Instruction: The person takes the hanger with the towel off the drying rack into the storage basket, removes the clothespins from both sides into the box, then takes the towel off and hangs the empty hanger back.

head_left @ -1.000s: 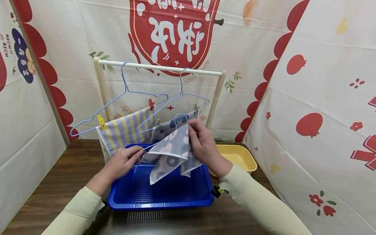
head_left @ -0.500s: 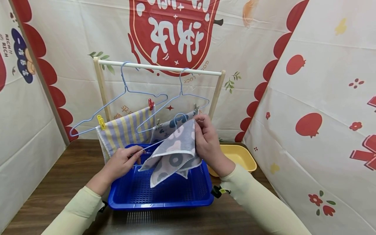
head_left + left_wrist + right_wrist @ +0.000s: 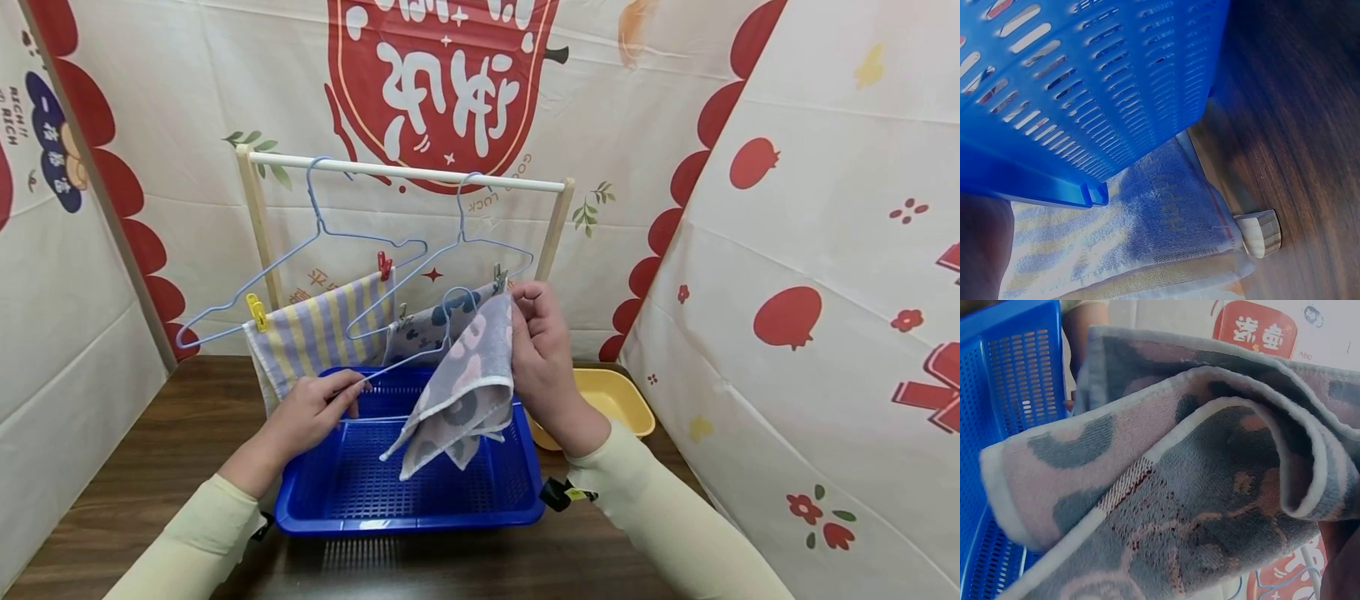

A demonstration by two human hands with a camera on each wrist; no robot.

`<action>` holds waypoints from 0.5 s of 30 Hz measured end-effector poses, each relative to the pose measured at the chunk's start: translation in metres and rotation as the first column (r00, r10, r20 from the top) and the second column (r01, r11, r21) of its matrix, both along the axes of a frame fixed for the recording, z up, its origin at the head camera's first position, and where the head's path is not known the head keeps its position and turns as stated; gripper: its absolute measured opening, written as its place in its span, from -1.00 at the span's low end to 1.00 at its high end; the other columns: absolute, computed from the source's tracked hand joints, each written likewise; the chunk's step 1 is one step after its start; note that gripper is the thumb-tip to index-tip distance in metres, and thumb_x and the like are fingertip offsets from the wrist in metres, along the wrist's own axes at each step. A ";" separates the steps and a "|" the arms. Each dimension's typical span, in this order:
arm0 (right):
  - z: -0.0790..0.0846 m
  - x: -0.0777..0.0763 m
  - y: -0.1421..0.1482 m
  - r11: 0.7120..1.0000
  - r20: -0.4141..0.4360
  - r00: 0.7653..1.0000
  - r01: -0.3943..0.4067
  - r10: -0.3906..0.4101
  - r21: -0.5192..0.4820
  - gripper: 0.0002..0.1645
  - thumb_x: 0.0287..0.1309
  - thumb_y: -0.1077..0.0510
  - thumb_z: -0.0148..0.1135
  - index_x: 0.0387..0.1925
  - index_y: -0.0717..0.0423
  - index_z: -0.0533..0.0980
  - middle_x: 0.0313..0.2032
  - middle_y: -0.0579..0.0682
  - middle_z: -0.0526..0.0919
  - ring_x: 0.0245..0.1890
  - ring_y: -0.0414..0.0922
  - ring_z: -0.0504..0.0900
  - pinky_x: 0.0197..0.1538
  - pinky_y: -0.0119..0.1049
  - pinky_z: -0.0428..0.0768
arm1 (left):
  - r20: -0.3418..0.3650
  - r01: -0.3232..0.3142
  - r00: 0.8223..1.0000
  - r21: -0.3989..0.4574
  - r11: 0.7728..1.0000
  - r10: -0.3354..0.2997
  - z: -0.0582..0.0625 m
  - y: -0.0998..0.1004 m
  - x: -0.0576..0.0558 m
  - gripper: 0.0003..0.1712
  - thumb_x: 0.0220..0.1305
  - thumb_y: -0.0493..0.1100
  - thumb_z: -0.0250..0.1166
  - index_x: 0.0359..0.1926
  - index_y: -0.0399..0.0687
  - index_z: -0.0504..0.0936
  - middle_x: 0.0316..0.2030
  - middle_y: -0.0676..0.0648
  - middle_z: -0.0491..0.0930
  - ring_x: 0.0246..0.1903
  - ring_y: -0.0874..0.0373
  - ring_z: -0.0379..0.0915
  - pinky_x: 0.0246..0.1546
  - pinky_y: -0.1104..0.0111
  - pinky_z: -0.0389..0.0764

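Observation:
My left hand (image 3: pixel 311 412) grips one end of a light blue wire hanger (image 3: pixel 401 362), held over a blue mesh basket (image 3: pixel 408 525). At the hanger's other side my right hand (image 3: pixel 543 358) pinches a small grey and pink patterned towel (image 3: pixel 476 367) by its upper part. This towel hangs in folds over the hanger's right half, hiding that arm and much of the lower bar. The hanger's hook stands up beside the cloth. In the right wrist view the folded towel (image 3: pixel 1129 425) shows large, with white-bound edges.
Behind, a rack (image 3: pixel 412 171) carries two more hangers. A striped towel (image 3: pixel 330 329) hangs there on a yellow clothespin (image 3: pixel 257 312) and a red clothespin (image 3: pixel 385 266); a grey patterned towel (image 3: pixel 420 333) hangs to its right. A yellow basin (image 3: pixel 641 412) stands behind my right forearm.
My right hand has moved right and slightly up, drawing the grey and pink towel along the hanger. More of the hanger's left arm and neck now shows. The left hand stays in place.

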State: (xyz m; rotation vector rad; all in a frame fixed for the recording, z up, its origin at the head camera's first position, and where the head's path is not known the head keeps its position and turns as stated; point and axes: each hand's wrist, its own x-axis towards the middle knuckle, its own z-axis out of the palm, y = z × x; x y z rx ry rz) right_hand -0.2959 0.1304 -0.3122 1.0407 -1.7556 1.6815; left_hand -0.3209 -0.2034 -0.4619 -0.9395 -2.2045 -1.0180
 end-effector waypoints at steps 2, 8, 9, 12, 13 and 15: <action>-0.002 0.000 0.000 1.000 -0.005 1.000 0.007 -0.007 0.016 -0.87 0.69 0.39 -0.04 0.09 0.43 0.36 -0.20 0.05 0.66 -0.34 -0.14 0.68 -0.27 -0.39 0.67 | 0.000 -0.002 1.000 -0.001 1.000 0.002 0.000 0.000 0.000 -0.76 0.57 -0.40 0.30 -0.05 0.03 0.76 -0.49 0.24 0.66 -0.56 0.42 0.47 -0.52 0.49 0.49; -0.012 -0.002 -0.002 0.999 0.003 1.000 -0.011 0.011 0.036 -0.89 0.65 0.45 -0.01 0.07 0.43 0.39 -0.24 0.04 0.66 -0.37 -0.16 0.67 -0.27 -0.40 0.66 | 0.016 -0.003 1.000 0.002 1.000 0.003 0.001 0.000 0.000 -0.77 0.59 -0.39 0.28 -0.06 0.05 0.76 -0.49 0.24 0.66 -0.58 0.41 0.48 -0.54 0.49 0.52; -0.014 -0.002 -0.003 0.999 0.002 1.000 -0.019 0.019 0.038 -0.90 0.64 0.46 -0.01 0.06 0.44 0.39 -0.26 0.03 0.66 -0.37 -0.17 0.66 -0.28 -0.40 0.65 | 0.018 -0.004 1.000 0.003 1.000 0.004 0.002 0.000 0.000 -0.77 0.60 -0.38 0.28 -0.06 0.05 0.76 -0.49 0.23 0.66 -0.59 0.42 0.47 -0.55 0.49 0.53; -0.019 -0.004 -0.005 0.998 0.004 0.999 -0.038 0.038 0.051 -0.91 0.62 0.48 -0.02 0.04 0.45 0.39 -0.31 0.00 0.65 -0.39 -0.19 0.65 -0.31 -0.41 0.63 | 0.019 -0.005 1.000 0.008 1.000 0.005 0.002 0.000 0.000 -0.77 0.61 -0.38 0.27 -0.07 0.04 0.76 -0.50 0.23 0.66 -0.62 0.44 0.46 -0.57 0.49 0.55; -0.021 -0.004 -0.006 0.997 0.006 0.999 -0.044 0.044 0.059 -0.91 0.62 0.48 -0.02 0.04 0.45 0.38 -0.32 0.01 0.64 -0.39 -0.19 0.65 -0.31 -0.41 0.62 | 0.016 -0.007 1.000 0.009 1.000 0.007 0.003 0.000 0.000 -0.77 0.60 -0.38 0.27 -0.07 0.04 0.76 -0.50 0.23 0.66 -0.63 0.44 0.46 -0.57 0.49 0.55; -0.025 -0.004 -0.008 0.995 0.014 0.998 -0.055 0.054 0.077 -0.91 0.63 0.48 -0.02 0.04 0.45 0.38 -0.35 0.04 0.64 -0.40 -0.20 0.65 -0.33 -0.41 0.62 | 0.007 -0.012 1.000 0.006 1.000 0.012 0.003 0.000 0.000 -0.77 0.60 -0.38 0.28 -0.07 0.04 0.76 -0.50 0.23 0.66 -0.63 0.45 0.46 -0.57 0.50 0.55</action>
